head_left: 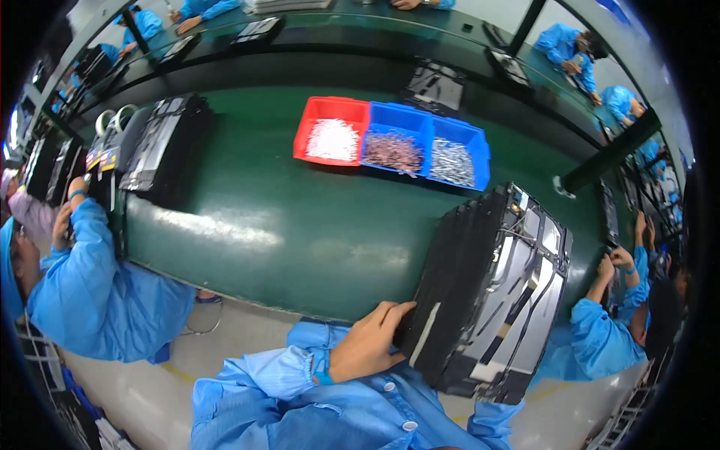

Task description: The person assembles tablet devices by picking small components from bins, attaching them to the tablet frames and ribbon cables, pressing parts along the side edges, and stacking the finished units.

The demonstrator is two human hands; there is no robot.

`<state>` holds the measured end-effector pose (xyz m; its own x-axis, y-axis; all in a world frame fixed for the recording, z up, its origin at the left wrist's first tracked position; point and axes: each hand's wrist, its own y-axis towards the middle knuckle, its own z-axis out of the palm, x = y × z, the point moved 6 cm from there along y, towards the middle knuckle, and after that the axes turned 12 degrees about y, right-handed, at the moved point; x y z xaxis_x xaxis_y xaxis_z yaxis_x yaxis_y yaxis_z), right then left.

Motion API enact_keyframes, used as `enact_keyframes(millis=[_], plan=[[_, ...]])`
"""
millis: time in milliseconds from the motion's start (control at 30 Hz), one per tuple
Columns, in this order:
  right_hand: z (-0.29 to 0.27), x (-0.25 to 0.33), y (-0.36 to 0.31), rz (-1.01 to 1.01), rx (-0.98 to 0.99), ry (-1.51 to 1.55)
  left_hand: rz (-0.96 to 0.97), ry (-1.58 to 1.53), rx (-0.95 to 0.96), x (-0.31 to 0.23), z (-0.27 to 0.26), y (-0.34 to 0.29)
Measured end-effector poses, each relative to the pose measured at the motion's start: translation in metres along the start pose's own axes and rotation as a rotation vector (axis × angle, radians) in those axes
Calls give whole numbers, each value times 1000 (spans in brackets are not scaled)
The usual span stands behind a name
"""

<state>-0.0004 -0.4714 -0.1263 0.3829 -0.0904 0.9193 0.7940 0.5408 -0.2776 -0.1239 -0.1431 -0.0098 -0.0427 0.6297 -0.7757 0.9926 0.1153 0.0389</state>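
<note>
A thick stack of flat black panels (517,300) with silver plates and black cables on the top one stands at the front right of the green bench, partly over its near edge. My left hand (369,339) grips the stack's left side near its lower corner, fingers against the black edge and thumb below. A pale strip (425,334) shows on that side. My right sleeve (495,421) reaches up behind the stack, and my right hand is hidden by it.
Beyond the stack, a red bin (306,129) holds small white pieces, and two joined blue bins (484,142) hold small copper-coloured and silvery pieces. A similar panel (435,86) lies behind them. Another stack (161,142) and tape rolls (124,118) stand left. Co-workers in blue sit on both sides.
</note>
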Motion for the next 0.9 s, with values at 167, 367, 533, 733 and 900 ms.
enact_keyframes(millis=[167,367,533,733,900], plan=[[96,-11,32,118,127,23,8,228,-163,30,-94,-57],[341,46,98,100,856,-493,-564,327,-399,171,-137,-210],[420,25,146,194,911,-374,-413,770,-745,170,-167,-236],[470,14,184,37,839,-345,-634,556,-922,210,-232,-176],[508,-5,242,-244,663,-269,-423,662,-1018,238,-274,-117]])
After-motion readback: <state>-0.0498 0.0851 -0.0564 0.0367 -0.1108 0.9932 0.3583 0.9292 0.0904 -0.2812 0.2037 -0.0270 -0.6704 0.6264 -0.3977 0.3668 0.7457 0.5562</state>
